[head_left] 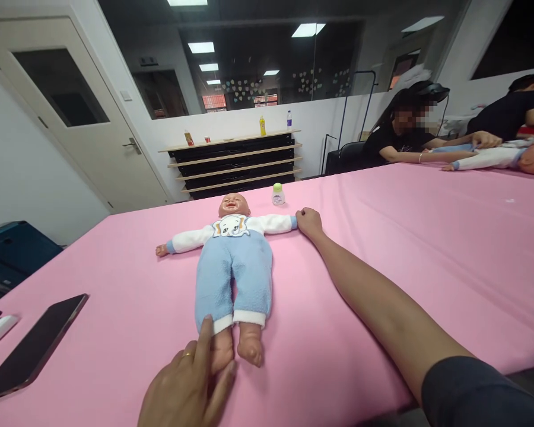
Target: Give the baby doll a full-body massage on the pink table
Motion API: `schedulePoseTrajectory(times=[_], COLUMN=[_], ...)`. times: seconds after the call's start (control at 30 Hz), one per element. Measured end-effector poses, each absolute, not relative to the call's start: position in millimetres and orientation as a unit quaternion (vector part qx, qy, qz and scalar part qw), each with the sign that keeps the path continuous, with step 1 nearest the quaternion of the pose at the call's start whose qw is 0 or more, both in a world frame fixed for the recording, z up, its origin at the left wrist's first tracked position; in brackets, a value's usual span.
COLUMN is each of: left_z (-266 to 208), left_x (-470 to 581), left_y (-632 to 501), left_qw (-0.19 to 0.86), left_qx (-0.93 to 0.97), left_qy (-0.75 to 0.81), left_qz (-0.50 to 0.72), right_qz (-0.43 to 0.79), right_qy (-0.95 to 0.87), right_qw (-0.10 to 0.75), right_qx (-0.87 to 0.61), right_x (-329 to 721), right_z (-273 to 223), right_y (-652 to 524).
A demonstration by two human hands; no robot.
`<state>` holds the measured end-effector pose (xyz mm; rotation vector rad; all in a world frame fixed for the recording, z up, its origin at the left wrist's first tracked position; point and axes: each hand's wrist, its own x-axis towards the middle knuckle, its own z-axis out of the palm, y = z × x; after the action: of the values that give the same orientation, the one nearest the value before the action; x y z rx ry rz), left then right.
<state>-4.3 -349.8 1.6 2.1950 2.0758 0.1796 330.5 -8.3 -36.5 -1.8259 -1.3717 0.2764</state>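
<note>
Head view: a doll [232,252] is lying face up on the pink-covered desk [382,219], beyond the left grip [191,376] and to the left of the right grip [309,223]. Its long axis is running away from the left grip, feet nearest and head farthest, while both arms are extending crosswise to that axis. The left grip is resting at the near end: its forefinger is touching the trouser cuff [223,324] and its thumb is lying beside the foot [222,349], the two spanning it at a moderate spread; whether they are clamping it cannot be told. The right grip is holding the end of the sleeve [276,223] on its own side, its fingers curling narrowly and hiding the doll's hand there. Accordingly, the left grip is lying nearer the legs and the right grip nearer the chest and head, with the trousers [216,276] filling the diagonal between them. A green-capped bottle [278,195] is standing beyond and to the left of the right grip. A dark tablet [35,347] is lying flat, well to the left of the left grip. Far to the right of the right grip, a person [394,142] is handling a second doll [493,158].
</note>
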Motion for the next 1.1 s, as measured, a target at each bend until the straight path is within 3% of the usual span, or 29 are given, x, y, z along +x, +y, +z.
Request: schedulePoseTrajectory(times=[0.23, 0.43, 0.77, 0.9, 1.1], left_z=[10, 25, 12, 33, 104], left_x=[6, -45, -79, -86, -65], left_y=[-342, -349, -340, -333, -279], left_qw=[0.109, 0.121, 0.153, 0.107, 0.068], left_qx=[0.689, 0.619, 0.621, 0.638, 0.731], left_qy=[0.713, 0.766, 0.755, 0.729, 0.638], left_qz=[0.070, 0.126, 0.145, 0.222, 0.233], right_qz=[0.134, 0.145, 0.151, 0.149, 0.150], right_qy=[-0.538, -0.523, -0.497, -0.506, -0.587], right_qw=[0.418, 0.444, 0.465, 0.447, 0.359], right_qx=[-0.720, -0.713, -0.717, -0.723, -0.710], right_x=[329, 330, 330, 327, 299], right_z=[-34, -39, -30, -11, 52], right_y=[-10, -4, -8, -18, -17])
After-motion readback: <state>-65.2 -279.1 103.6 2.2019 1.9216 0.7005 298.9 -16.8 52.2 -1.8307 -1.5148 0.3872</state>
